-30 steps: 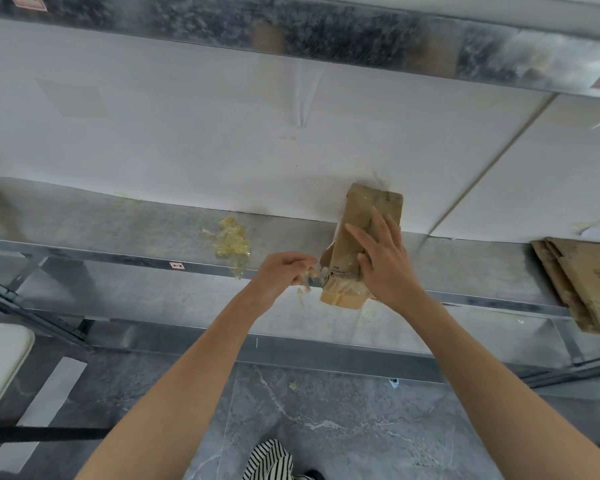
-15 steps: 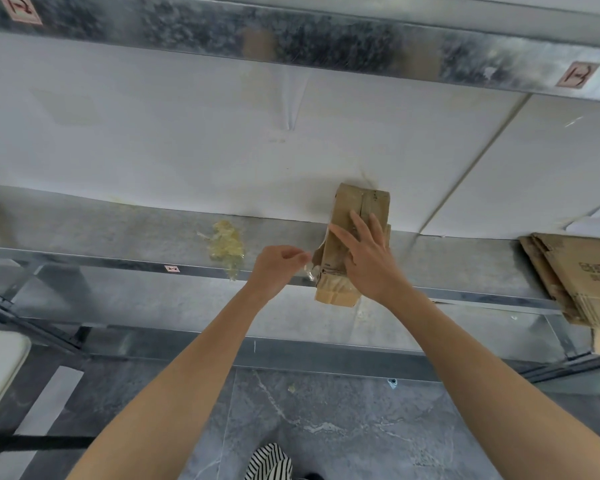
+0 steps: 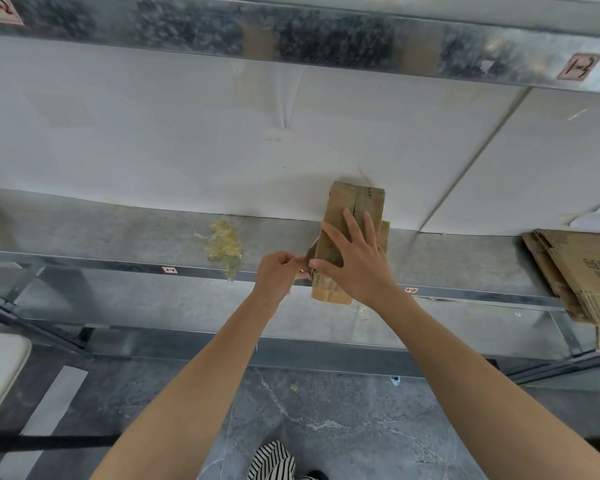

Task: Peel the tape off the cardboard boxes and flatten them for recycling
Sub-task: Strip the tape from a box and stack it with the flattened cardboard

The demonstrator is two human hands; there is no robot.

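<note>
A small brown cardboard box (image 3: pixel 357 199) lies on a grey metal shelf (image 3: pixel 118 233), a little right of the middle. Its far end is up against the white board (image 3: pixel 187 150) behind the shelf, and its near end reaches out over the shelf's front edge.

The right hand (image 3: pixel 359 268) rests flat on top of the box. Its grip is apart: the fingers are straight and spread and press down on the cardboard, and the thumb reaches toward the box's near left corner.

The left hand (image 3: pixel 274 275) sits just to the left of that corner, with its grip together. The fingertips are curled and pinch a pale strip of tape (image 3: pixel 301 271) that runs from the hand to the box's left edge. The strip is small and partly hidden by the fingers, so I cannot tell how much of it is free.

On the shelf to the left of both hands, and apart from them, lies a crumpled yellowish wad (image 3: pixel 223 244) of clear tape, with a bit hanging over the front edge. At the far right of the shelf a stack of flattened cardboard (image 3: pixel 589 271) sits well apart from the box. A small label (image 3: pixel 169 270) is stuck on the shelf's front rail, and a second metal rail (image 3: pixel 326 39) crosses overhead. Below is a grey marbled floor (image 3: pixel 326 427), with a piece of striped cloth (image 3: pixel 272 460) at the near edge.
</note>
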